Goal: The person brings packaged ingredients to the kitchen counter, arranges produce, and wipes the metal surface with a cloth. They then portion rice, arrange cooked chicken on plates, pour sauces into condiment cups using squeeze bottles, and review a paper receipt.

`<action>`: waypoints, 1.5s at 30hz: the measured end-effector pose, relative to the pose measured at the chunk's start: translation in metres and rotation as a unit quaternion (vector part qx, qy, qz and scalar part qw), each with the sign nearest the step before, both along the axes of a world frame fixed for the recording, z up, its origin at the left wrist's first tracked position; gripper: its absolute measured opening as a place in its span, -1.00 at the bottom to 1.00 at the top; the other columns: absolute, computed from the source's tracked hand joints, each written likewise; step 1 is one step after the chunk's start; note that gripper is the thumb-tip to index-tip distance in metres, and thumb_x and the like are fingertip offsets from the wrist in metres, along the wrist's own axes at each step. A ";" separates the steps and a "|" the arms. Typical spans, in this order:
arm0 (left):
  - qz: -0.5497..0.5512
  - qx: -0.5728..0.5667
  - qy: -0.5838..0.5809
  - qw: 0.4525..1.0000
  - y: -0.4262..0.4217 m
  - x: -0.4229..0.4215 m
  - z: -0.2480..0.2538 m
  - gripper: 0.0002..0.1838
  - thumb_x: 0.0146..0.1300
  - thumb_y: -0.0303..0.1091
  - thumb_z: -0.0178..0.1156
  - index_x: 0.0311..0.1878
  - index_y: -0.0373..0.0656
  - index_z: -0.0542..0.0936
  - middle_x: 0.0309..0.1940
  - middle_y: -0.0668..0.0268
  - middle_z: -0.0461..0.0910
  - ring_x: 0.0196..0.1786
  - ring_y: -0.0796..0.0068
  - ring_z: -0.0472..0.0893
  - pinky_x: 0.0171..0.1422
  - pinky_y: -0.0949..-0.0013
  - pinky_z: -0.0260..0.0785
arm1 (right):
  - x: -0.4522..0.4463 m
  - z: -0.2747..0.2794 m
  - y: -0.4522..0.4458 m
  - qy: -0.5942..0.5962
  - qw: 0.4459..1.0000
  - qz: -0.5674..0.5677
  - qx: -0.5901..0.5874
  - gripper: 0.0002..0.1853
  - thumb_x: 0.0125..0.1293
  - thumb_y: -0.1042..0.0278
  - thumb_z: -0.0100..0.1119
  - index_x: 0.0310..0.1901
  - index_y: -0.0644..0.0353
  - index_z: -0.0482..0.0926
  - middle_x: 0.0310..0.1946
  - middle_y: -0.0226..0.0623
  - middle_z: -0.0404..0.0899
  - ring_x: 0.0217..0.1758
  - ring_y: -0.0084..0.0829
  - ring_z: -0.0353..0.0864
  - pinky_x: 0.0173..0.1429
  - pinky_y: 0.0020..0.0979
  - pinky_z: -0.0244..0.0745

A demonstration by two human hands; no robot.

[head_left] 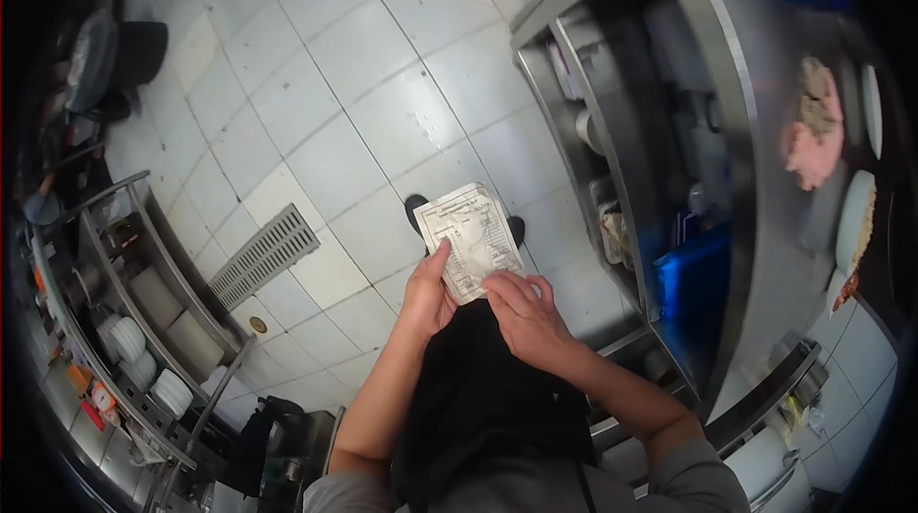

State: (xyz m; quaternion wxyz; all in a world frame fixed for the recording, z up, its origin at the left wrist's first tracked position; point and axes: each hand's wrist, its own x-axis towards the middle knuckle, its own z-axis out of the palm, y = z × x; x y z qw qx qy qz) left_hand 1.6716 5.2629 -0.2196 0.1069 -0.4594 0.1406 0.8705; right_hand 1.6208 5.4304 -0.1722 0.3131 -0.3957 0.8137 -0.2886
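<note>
A worn, cream-coloured pad of printed paper forms [468,231] is held in front of my body at about waist height. Printed lines and small text show on its top sheet, too small to read. My left hand [427,295] grips its left side, thumb lying on top and the other fingers hidden beneath. At the lower right corner, my right hand [528,314] has its fingers bent together on the edge. Whether the right fingers pinch one sheet or the whole pad, I cannot tell.
To the right stands a steel counter [732,64] with open shelves, a pink cloth [815,145] on top and a blue container [696,274] below. Metal shelving with white bowls [131,339] is on the left. A drain grate [265,255] lies in the tiled floor.
</note>
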 end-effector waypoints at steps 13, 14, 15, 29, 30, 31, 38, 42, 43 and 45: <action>-0.023 -0.057 0.194 0.979 -0.016 0.002 0.221 -0.50 0.45 -0.18 -0.19 0.27 -0.40 0.23 0.19 0.01 0.38 0.21 0.13 0.45 0.28 0.17 0.34 | 0.000 0.207 0.006 0.088 0.987 0.021 -0.131 -0.62 0.09 0.57 0.14 0.01 0.23 0.50 0.15 -0.28 0.38 0.31 -0.26 0.29 0.25 -0.19 0.15; -0.022 -0.065 0.207 0.976 -0.014 0.003 0.237 -0.51 0.45 -0.19 -0.18 0.25 -0.41 0.25 0.18 0.01 0.40 0.20 0.15 0.46 0.27 0.18 0.34 | 0.000 0.218 0.009 0.096 0.983 0.023 -0.156 -0.63 0.09 0.58 0.14 0.00 0.21 0.52 0.12 -0.27 0.40 0.28 -0.25 0.33 0.21 -0.23 0.21; -0.026 -0.069 0.228 0.971 -0.013 0.006 0.250 -0.51 0.45 -0.19 -0.18 0.25 -0.41 0.25 0.18 0.01 0.40 0.20 0.15 0.46 0.28 0.18 0.34 | -0.001 0.230 0.012 0.104 0.978 0.026 -0.180 -0.64 0.08 0.60 0.14 -0.02 0.20 0.53 0.09 -0.25 0.43 0.24 -0.24 0.38 0.17 -0.27 0.26; -0.059 -0.169 0.332 0.926 0.021 0.050 0.354 -0.51 0.46 -0.23 -0.19 0.24 -0.48 0.24 0.19 -0.02 0.37 0.21 0.20 0.44 0.30 0.23 0.30 | -0.019 0.329 0.040 -0.018 0.927 -0.074 -0.368 -0.68 0.17 0.56 0.15 0.00 0.17 0.58 0.10 -0.19 0.25 -0.11 -0.50 0.42 -0.11 -0.50 0.41; -0.064 -0.170 0.338 0.924 0.024 0.053 0.359 -0.51 0.46 -0.22 -0.19 0.24 -0.48 0.24 0.18 -0.02 0.38 0.21 0.20 0.45 0.30 0.24 0.31 | -0.018 0.335 0.041 -0.094 0.918 -0.079 -0.376 -0.66 0.18 0.54 0.15 0.03 0.16 0.57 0.12 -0.20 0.24 -0.12 -0.52 0.41 -0.10 -0.50 0.41; -0.070 -0.170 0.343 0.921 0.027 0.056 0.365 -0.51 0.46 -0.22 -0.20 0.24 -0.48 0.25 0.18 -0.02 0.39 0.21 0.21 0.45 0.29 0.24 0.31 | -0.018 0.344 0.044 -0.112 0.924 -0.053 -0.361 -0.58 0.19 0.54 0.15 0.13 0.17 0.50 0.16 -0.23 0.21 -0.12 -0.58 0.39 -0.06 -0.51 0.38; -0.113 -0.224 0.369 0.895 0.041 0.070 0.385 -0.52 0.47 -0.20 -0.20 0.20 -0.48 0.31 0.12 0.04 0.45 0.15 0.31 0.49 0.24 0.29 0.34 | -0.013 0.354 0.059 -0.192 0.900 -0.020 -0.392 -0.31 0.12 0.62 0.19 0.33 0.28 0.22 0.31 -0.25 0.03 -0.09 -0.62 0.38 0.03 -0.55 0.33; -0.136 -0.253 0.381 0.879 0.043 0.076 0.393 -0.52 0.47 -0.17 -0.18 0.18 -0.44 0.36 0.10 0.10 0.48 0.12 0.39 0.50 0.21 0.35 0.33 | -0.006 0.362 0.064 -0.206 0.888 -0.021 -0.411 -0.25 0.09 0.67 0.19 0.36 0.28 0.16 0.34 -0.25 -0.03 -0.05 -0.59 0.37 0.08 -0.51 0.33; -0.140 -0.261 0.381 0.876 0.044 0.077 0.395 -0.52 0.47 -0.17 -0.18 0.17 -0.43 0.37 0.09 0.12 0.49 0.12 0.41 0.50 0.21 0.36 0.33 | -0.006 0.363 0.066 -0.201 0.889 -0.017 -0.412 -0.25 0.09 0.67 0.19 0.36 0.28 0.16 0.34 -0.26 -0.04 -0.04 -0.58 0.37 0.08 -0.51 0.33; -0.147 -0.269 0.387 0.870 0.044 0.079 0.398 -0.53 0.47 -0.16 -0.17 0.16 -0.42 0.39 0.07 0.14 0.50 0.11 0.43 0.50 0.20 0.38 0.33 | -0.005 0.366 0.068 -0.197 0.889 -0.013 -0.414 -0.24 0.09 0.67 0.20 0.36 0.28 0.16 0.34 -0.26 -0.04 -0.02 -0.57 0.37 0.09 -0.50 0.33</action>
